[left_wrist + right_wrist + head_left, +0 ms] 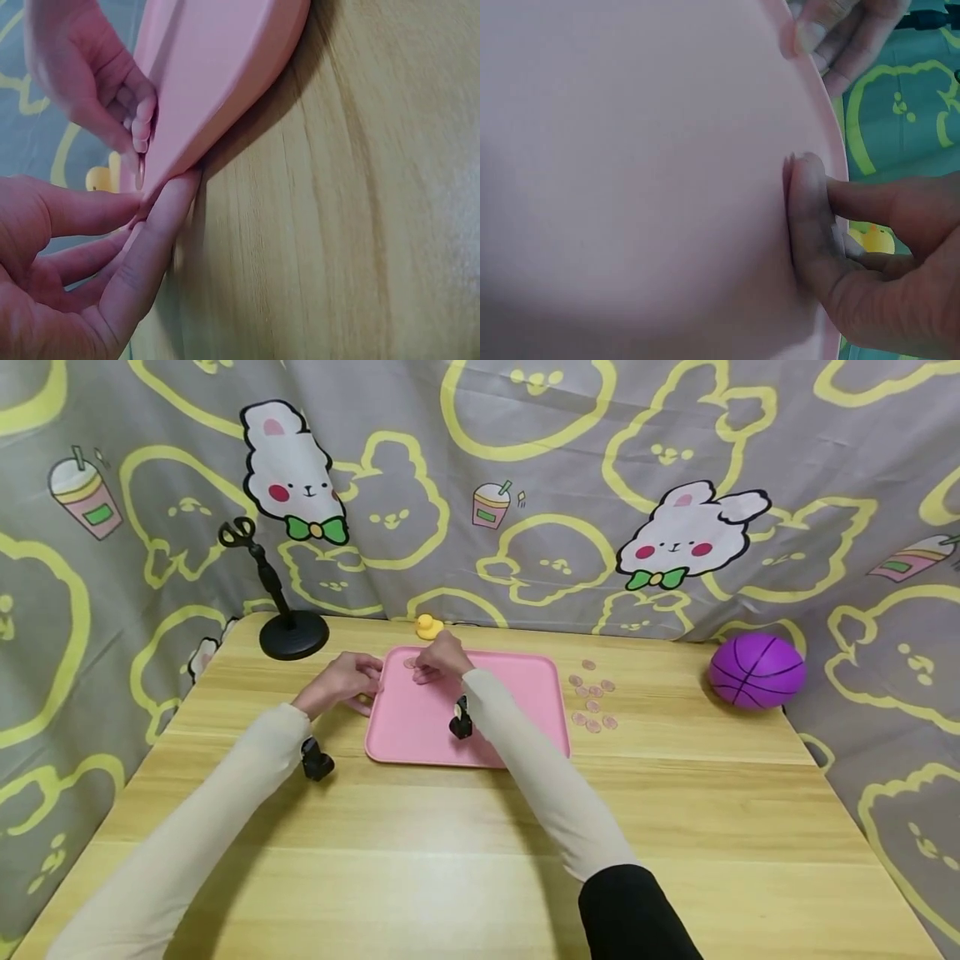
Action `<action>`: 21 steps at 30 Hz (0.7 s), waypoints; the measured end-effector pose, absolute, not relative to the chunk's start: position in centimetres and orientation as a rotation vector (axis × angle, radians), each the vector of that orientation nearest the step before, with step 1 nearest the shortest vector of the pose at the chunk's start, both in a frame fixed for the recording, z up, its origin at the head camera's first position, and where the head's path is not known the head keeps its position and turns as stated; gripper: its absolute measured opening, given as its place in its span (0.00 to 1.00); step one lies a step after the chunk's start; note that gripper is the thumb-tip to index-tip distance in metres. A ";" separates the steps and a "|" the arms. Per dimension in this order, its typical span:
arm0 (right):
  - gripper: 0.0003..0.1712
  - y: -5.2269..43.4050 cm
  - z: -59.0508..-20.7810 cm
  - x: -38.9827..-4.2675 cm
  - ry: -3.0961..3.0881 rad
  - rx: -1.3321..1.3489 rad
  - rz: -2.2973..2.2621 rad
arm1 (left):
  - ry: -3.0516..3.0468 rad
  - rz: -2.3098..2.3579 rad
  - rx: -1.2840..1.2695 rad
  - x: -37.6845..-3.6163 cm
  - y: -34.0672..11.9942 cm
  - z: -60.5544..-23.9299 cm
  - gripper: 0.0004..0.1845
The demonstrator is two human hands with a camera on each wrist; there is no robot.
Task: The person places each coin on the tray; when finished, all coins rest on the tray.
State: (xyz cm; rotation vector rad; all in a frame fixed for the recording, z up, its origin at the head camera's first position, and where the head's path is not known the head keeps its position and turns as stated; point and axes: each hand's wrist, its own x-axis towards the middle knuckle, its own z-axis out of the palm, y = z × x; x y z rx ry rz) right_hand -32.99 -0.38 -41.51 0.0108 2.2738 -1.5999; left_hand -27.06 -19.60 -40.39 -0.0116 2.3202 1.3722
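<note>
On my feed the far left is a black stand (292, 639), round base, slim stem, ring-shaped top. Next is the left hand (348, 681), thumb and fingers pinching the left rim of the pink tray (420, 735). My head cam barely gets that grip; the left wrist cam gives me thumb one side, fingers the other. Tray's matte, smooth, rounded corners, flat on the table (450, 843), which is pale and wood-grained.

Near the tray's back left corner I've got one thin coppery disc (410, 663), right at the fingertips of the right hand (441, 657). Those fingers are bent, tips down at the tray; can't tell if they're pinching the disc or just touching it. Left wrist cam shows me the disc almost edge-on, while in the right wrist one I can't make it out.

Just behind the tray there's a glossy yellow duck (429, 627). Right of the tray, a cluster of similar loose discs (592, 706), then a purple ball (757, 671) with black seam lines, which only my head cam catches.
</note>
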 end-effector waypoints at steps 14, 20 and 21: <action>0.08 0.9 -41.3 -33.4 2.177 0.051 -1.549 | 2.331 1.375 -0.019 -27.2 -19.0 -40.5 0.31; 0.08 1.1 -41.1 -33.3 2.170 0.008 -1.498 | 2.344 1.353 -0.036 -27.1 -19.3 -40.5 0.31; 0.08 1.1 -41.1 -33.3 2.201 -0.004 -1.479 | 2.344 1.355 -0.032 -27.1 -19.3 -40.4 0.31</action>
